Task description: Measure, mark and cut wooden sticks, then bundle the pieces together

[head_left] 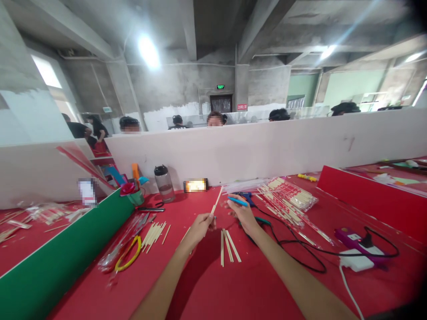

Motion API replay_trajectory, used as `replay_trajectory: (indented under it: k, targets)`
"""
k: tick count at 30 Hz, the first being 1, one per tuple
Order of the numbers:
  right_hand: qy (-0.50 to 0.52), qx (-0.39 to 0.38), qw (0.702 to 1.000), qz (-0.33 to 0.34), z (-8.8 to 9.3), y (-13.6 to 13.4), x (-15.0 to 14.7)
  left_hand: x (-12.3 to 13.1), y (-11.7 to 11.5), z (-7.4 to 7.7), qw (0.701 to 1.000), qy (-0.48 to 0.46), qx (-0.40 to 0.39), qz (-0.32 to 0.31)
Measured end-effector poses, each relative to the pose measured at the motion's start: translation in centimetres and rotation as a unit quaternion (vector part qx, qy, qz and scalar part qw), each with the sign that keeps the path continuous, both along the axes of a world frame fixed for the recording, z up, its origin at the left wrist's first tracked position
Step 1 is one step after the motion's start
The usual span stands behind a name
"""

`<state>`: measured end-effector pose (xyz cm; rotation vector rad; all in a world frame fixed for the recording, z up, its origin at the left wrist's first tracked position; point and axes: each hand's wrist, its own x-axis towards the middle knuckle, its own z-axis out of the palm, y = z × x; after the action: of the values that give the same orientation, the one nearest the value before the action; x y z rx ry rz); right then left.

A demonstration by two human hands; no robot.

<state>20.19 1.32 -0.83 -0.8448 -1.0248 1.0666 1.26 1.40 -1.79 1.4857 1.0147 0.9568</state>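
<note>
My left hand [202, 226] is closed on a thin pale wooden stick [218, 199] that points up and away. Between the fingers of my right hand [243, 214] is a blue pen [238, 201], its tip toward the stick but apart from it. Three or so loose sticks [228, 246] lie on the red table [213, 293] just below my hands. A larger group of short sticks [154, 235] rests to the left, beside yellow-handled scissors [128, 255].
A blue glue gun [245, 198], packaged sticks [288, 200] and a power strip [362, 246] with black cable lie right. Behind are a bottle [164, 184] and a phone [195, 185]. A green divider [66, 249] stands left; people are beyond the white partition [250, 151].
</note>
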Motion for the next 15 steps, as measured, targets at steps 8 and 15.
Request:
replay_trajectory:
  k: [8, 15]
  targets:
    - [-0.015, 0.005, 0.999, 0.042, -0.2, 0.0, -0.3, 0.9, -1.5, 0.0, 0.992, 0.098, 0.014, -0.081]
    - [-0.021, 0.002, 0.999, 0.049, -0.9, 0.4, -0.4, -0.2, -1.2, 0.5, 0.979, 0.165, 0.069, -0.098]
